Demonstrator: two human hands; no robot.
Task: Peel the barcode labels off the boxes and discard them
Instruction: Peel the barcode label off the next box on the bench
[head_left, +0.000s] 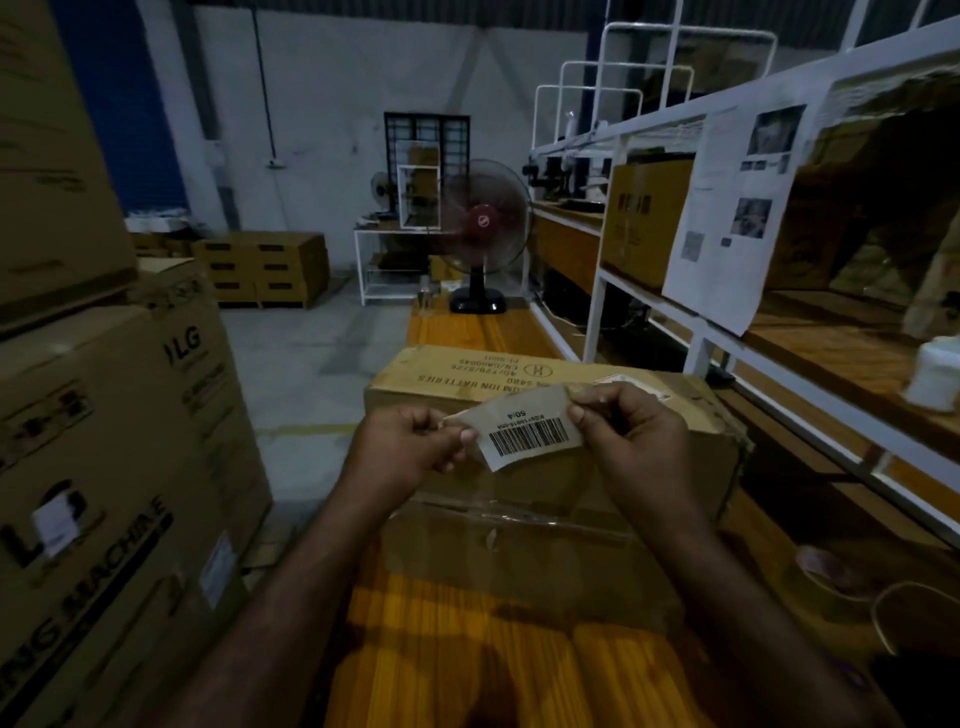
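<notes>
A white barcode label (524, 435) is held in the air between both hands, above a brown cardboard box (457, 376) printed with battery text. My left hand (410, 441) pinches the label's left end. My right hand (628, 428) pinches its upper right end. The label is off the box and curls slightly, its barcode facing me. The box lies on a wooden table (467, 654), with clear tape across its near side.
Large LG cartons (104, 467) with white stickers stand stacked at my left. A white metal rack (727, 332) with boxes and posted papers runs along the right. A red pedestal fan (480, 234) stands at the table's far end. A tape roll (826, 582) lies at the right.
</notes>
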